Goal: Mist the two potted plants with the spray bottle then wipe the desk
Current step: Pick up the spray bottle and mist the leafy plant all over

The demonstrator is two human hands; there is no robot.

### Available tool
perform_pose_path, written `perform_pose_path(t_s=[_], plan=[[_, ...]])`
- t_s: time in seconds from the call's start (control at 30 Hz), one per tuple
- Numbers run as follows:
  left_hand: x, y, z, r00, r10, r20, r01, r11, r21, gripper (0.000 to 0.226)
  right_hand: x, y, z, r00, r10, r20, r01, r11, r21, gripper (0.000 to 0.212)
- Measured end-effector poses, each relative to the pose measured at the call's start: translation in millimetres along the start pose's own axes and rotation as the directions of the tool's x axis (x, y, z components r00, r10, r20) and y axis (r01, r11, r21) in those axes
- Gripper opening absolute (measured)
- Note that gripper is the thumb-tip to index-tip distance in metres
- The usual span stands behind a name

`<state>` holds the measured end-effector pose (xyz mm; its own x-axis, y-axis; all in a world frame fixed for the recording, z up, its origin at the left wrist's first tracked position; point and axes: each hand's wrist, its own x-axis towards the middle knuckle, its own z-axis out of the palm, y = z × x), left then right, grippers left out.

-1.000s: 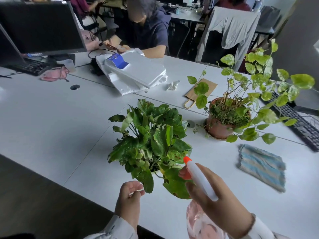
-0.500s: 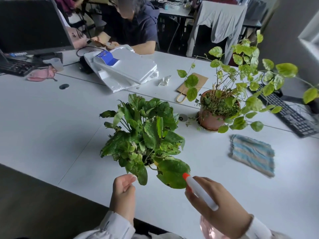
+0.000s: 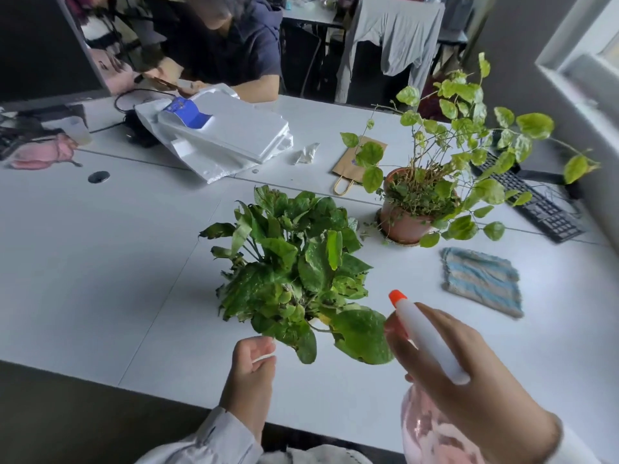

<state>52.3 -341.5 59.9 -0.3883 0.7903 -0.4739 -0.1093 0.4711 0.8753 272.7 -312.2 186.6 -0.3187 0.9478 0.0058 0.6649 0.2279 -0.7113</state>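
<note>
Evidently the misting is the step in hand. Nearest the camera, the right hand (image 3: 469,390) wraps around the spray bottle (image 3: 425,336), a finger curled over the front of its white head. The orange nozzle points up and forward, just beside the big lower leaves of the near plant (image 3: 294,272). The left hand (image 3: 249,373) hovers at the tip of a low leaf with its fingers curled inward; whether it pinches that leaf or holds nothing, I cannot tell from this angle.

I judge the next move to be a squeeze with the nozzle tipped down over the dark foliage. After that comes a reach across to the far plant (image 3: 462,145), whose long, thin stems spread wide from a terracotta pot (image 3: 405,226), so the spray needs to sweep rather than hit one spot. The striped cloth (image 3: 482,283) lies flat to the right of both plants, untouched, so the wiping is not yet begun.

The pale desk (image 3: 100,262) is smooth and seamed. Farther back it carries a brown paper bag (image 3: 355,159), a stack of white bags (image 3: 227,139) and a black keyboard (image 3: 542,209). Beyond its far edge a person (image 3: 241,51) sits working, beside a chair draped with a grey garment (image 3: 395,38).
</note>
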Motion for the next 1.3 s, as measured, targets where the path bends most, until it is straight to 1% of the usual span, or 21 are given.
perform_pose_path(t_s=[0.1, 0.17, 0.27, 0.37, 0.47, 0.53, 0.63, 0.7, 0.77, 0.9, 0.93, 1.0, 1.03, 1.13, 1.2, 1.3], plan=[[3.3, 3.8, -10.0, 0.997, -0.015, 0.075, 0.010, 0.998, 0.068, 0.027, 7.1, -6.9, 10.1, 0.991, 0.126, 0.038, -0.128, 0.991, 0.045, 0.025], [5.1, 5.8, -16.6, 0.992, -0.022, 0.126, 0.010, 0.996, 0.091, 0.026, 12.9, -4.6, 25.5, 0.983, 0.182, 0.034, -0.183, 0.983, 0.033, 0.024], [6.3, 11.7, -24.1, 0.983, -0.027, 0.182, -0.001, 0.989, 0.150, 0.025, 21.2, 1.3, 48.4, 0.970, 0.241, 0.008, -0.241, 0.970, 0.030, 0.022], [10.4, 18.0, -31.4, 0.972, -0.023, 0.235, -0.027, 0.978, 0.206, 0.026, 27.8, 4.7, 64.2, 0.945, 0.322, -0.047, -0.320, 0.946, 0.054, 0.028], [15.6, 22.5, -39.8, 0.957, -0.045, 0.287, -0.027, 0.970, 0.241, 0.026, 30.6, 3.3, 73.5, 0.925, 0.368, -0.092, -0.363, 0.929, 0.070, 0.031], [19.1, 25.1, -45.0, 0.950, -0.066, 0.306, -0.012, 0.969, 0.246, 0.027, 28.7, -2.7, 76.0, 0.933, 0.341, -0.114, -0.331, 0.939, 0.097, 0.030], [25.5, 28.9, -53.9, 0.943, -0.083, 0.323, 0.003, 0.970, 0.242, 0.028, 22.1, -19.2, 78.4, 0.974, 0.193, -0.120, -0.184, 0.979, 0.085, 0.028], [30.0, 30.7, -60.6, 0.943, -0.080, 0.322, 0.005, 0.973, 0.229, 0.028, 15.8, -29.6, 81.9, 0.990, 0.098, -0.105, -0.091, 0.993, 0.072, 0.020], [33.7, 31.8, -67.2, 0.945, -0.078, 0.318, 0.008, 0.976, 0.216, 0.029, 9.4, -38.3, 88.9, 0.992, 0.053, -0.111, -0.048, 0.998, 0.045, 0.013], [38.8, 31.1, -77.5, 0.943, -0.066, 0.325, -0.005, 0.977, 0.212, 0.032, 4.5, -48.0, 106.8, 0.989, 0.041, -0.142, -0.041, 0.999, 0.008, 0.026], [39.9, 30.8, -81.2, 0.942, -0.065, 0.330, -0.008, 0.977, 0.214, 0.032, 5.0, -50.3, 113.3, 0.989, 0.037, -0.146, -0.037, 0.999, 0.009, 0.023], [42.2, 30.2, -87.0, 0.940, -0.060, 0.337, -0.017, 0.975, 0.221, 0.033, 6.8, -52.4, 125.6, 0.985, 0.048, -0.168, -0.045, 0.999, 0.022, 0.012], [43.3, 29.9, -90.4, 0.938, -0.056, 0.343, -0.024, 0.974, 0.227, 0.033, 7.4, -53.4, 132.0, 0.981, 0.062, -0.186, -0.057, 0.998, 0.028, 0.012], [47.8, 27.6, -98.9, 0.933, -0.047, 0.356, -0.039, 0.972, 0.232, 0.033, 8.1, -54.3, 148.1, 0.964, 0.145, -0.223, -0.126, 0.987, 0.100, 0.024], [50.6, 26.7, -103.8, 0.932, -0.046, 0.360, -0.038, 0.974, 0.224, 0.034, 8.5, -53.1, 155.6, 0.952, 0.174, -0.254, -0.150, 0.982, 0.112, 0.029], [53.2, 25.9, -109.2, 0.930, -0.039, 0.367, -0.048, 0.974, 0.223, 0.035, 9.0, -53.6, 161.9, 0.934, 0.212, -0.289, -0.182, 0.975, 0.126, 0.027]])
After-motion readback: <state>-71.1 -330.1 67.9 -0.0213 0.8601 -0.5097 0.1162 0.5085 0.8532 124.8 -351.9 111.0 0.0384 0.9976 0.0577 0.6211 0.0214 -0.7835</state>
